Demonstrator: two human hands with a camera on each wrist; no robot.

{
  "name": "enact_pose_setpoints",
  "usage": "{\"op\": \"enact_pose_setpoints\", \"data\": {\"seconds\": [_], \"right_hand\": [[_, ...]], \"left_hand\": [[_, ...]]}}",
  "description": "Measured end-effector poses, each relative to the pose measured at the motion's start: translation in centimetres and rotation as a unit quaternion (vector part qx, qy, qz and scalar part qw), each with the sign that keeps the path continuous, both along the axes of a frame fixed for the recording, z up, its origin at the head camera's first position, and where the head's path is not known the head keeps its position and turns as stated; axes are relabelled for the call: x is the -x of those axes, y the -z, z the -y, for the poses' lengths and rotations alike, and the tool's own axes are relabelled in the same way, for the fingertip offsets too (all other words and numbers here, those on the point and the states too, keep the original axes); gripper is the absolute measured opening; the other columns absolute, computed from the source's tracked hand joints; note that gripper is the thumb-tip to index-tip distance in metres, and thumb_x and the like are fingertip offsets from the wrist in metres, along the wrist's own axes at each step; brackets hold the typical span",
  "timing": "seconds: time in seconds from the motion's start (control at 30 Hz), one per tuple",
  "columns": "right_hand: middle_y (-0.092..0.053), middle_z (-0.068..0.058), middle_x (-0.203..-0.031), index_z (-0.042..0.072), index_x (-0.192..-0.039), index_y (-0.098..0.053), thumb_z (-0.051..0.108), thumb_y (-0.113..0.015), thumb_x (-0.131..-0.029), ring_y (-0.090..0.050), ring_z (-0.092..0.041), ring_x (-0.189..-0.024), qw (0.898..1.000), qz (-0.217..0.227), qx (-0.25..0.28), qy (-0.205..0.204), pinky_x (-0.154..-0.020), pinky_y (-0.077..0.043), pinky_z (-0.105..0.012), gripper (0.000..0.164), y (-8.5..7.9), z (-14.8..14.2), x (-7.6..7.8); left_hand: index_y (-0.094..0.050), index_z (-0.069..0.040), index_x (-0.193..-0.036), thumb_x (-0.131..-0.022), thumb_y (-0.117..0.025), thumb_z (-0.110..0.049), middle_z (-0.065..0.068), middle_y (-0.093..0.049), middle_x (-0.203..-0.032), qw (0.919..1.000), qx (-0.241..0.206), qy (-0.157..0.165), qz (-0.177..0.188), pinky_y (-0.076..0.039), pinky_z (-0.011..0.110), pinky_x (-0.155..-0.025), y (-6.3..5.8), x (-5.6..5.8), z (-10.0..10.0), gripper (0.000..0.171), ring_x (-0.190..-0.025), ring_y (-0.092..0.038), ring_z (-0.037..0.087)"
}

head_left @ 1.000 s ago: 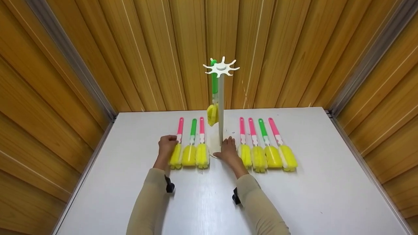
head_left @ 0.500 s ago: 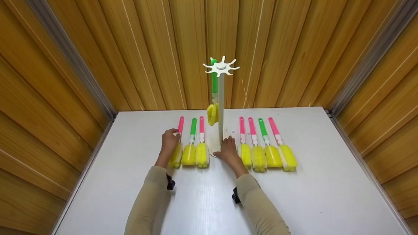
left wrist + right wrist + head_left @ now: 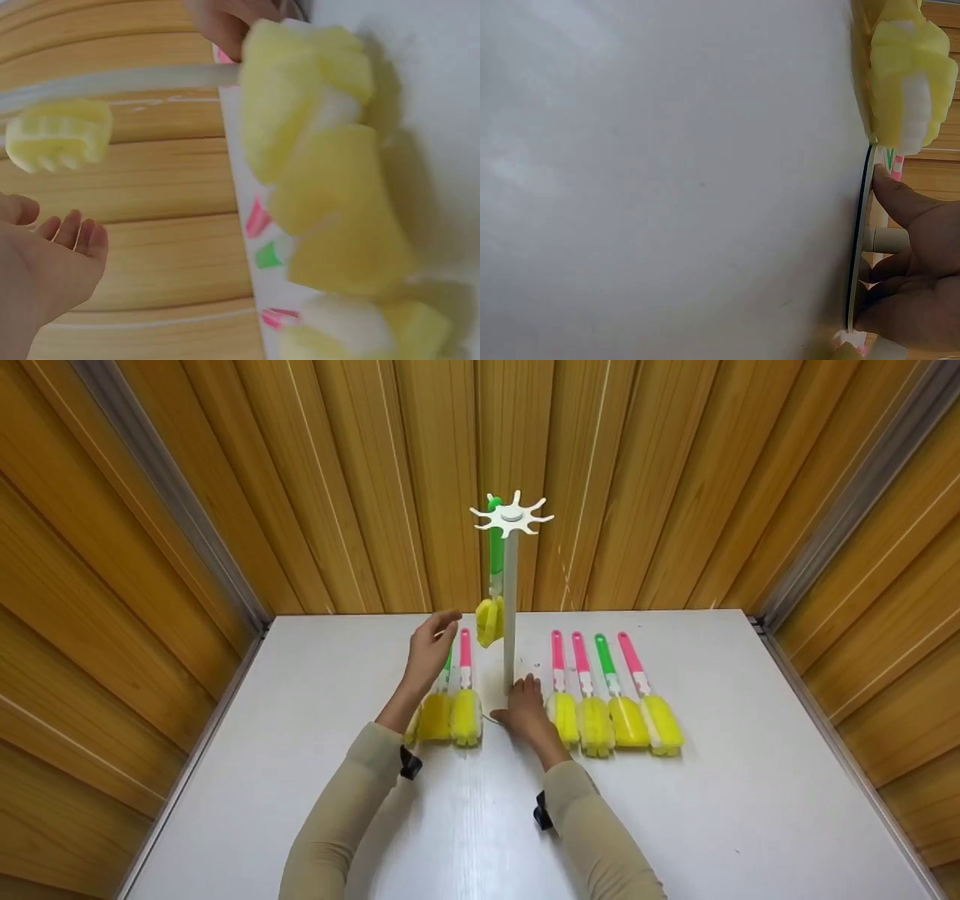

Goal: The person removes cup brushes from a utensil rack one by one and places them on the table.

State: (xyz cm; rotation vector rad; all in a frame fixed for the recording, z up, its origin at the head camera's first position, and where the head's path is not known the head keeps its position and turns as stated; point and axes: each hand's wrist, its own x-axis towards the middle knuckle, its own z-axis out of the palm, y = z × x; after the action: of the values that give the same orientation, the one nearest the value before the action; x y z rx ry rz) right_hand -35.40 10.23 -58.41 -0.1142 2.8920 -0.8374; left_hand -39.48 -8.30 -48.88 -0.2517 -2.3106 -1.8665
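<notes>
My left hand (image 3: 433,641) is raised over the left-hand row of bottle brushes, fingers loosely extended. The left wrist view shows nothing in that hand (image 3: 60,266). Close by, a green-handled bottle brush (image 3: 496,551) with a yellow sponge head hangs from a white stand (image 3: 511,592) topped by curved hooks. My right hand (image 3: 525,706) rests on the stand's round base (image 3: 859,240), thumb and fingers spread around the pole's foot. Below the left forearm lie a pink-handled brush (image 3: 466,712), a green-handled brush (image 3: 435,716) and the leftmost brush (image 3: 412,729), mostly hidden by the arm.
On the right of the stand, several more bottle brushes lie in a row, among them a green-handled brush (image 3: 628,721) and an outer pink-handled brush (image 3: 661,724). The white table (image 3: 735,780) ends at a wood-patterned back wall (image 3: 637,495).
My left hand has left the leftmost pink-handled brush, rising and moving right toward the hanging brush, and its fingers have opened. The right hand stays on the stand's base.
</notes>
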Motion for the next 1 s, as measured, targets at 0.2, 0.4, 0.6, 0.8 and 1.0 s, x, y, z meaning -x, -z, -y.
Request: {"op": "enact_pose_setpoints", "data": {"seconds": [0.2, 0.4, 0.6, 0.8, 1.0], "right_hand": [[-0.020, -0.043, -0.156, -0.023, -0.146, -0.028, 0.028, -0.075, -0.093, -0.019, -0.054, -0.148, 1.000, 0.000, -0.001, -0.002, -0.121, -0.021, -0.056, 0.087, 0.0, -0.1, -0.1], [-0.018, -0.039, -0.159, -0.019, -0.149, -0.028, 0.031, -0.074, -0.095, -0.017, -0.051, -0.150, 1.000, 0.013, -0.001, 0.005, -0.122, -0.019, -0.055, 0.087, 0.1, 0.0, 0.0], [-0.024, -0.043, -0.155, -0.022, -0.145, -0.033, 0.031, -0.077, -0.092, -0.024, -0.053, -0.146, 1.000, -0.011, -0.015, 0.003, -0.120, -0.024, -0.055, 0.087, 0.0, -0.1, 0.0], [-0.022, -0.043, -0.155, -0.023, -0.145, -0.033, 0.031, -0.076, -0.092, -0.022, -0.054, -0.147, 1.000, -0.012, -0.012, -0.001, -0.121, -0.022, -0.055, 0.087, 0.0, 0.0, 0.0], [-0.028, -0.047, -0.150, -0.027, -0.139, -0.036, 0.030, -0.077, -0.091, -0.025, -0.057, -0.144, 0.999, -0.040, -0.026, -0.021, -0.121, -0.023, -0.055, 0.085, 0.1, -0.1, 0.0]], "left_hand": [[-0.054, -0.010, -0.145, -0.106, -0.055, -0.022, 0.006, -0.057, -0.144, 0.9945, -0.046, 0.072, -0.061, -0.045, 0.039, -0.111, -2.8, 1.0, -2.0, 0.040, -0.135, -0.053, 0.027], [-0.052, -0.020, -0.149, -0.106, -0.054, -0.035, -0.002, -0.058, -0.143, 0.9846, -0.039, 0.155, -0.070, -0.043, 0.045, -0.112, -3.3, 2.1, -3.1, 0.045, -0.132, -0.054, 0.018], [-0.057, -0.005, -0.142, -0.108, -0.051, -0.021, 0.010, -0.065, -0.128, 0.9742, -0.055, 0.189, -0.110, -0.051, 0.044, -0.103, -3.5, 2.8, -3.9, 0.039, -0.114, -0.062, 0.024], [-0.063, 0.000, -0.135, -0.105, -0.056, -0.014, 0.016, -0.070, -0.119, 0.9739, -0.093, 0.175, -0.111, -0.055, 0.038, -0.096, -3.4, 2.9, -3.8, 0.034, -0.107, -0.066, 0.029], [-0.065, 0.004, -0.131, -0.103, -0.061, -0.020, 0.026, -0.068, -0.121, 0.9696, -0.152, 0.174, -0.080, -0.055, 0.042, -0.097, -2.9, 3.0, -2.7, 0.037, -0.111, -0.065, 0.042]]}}
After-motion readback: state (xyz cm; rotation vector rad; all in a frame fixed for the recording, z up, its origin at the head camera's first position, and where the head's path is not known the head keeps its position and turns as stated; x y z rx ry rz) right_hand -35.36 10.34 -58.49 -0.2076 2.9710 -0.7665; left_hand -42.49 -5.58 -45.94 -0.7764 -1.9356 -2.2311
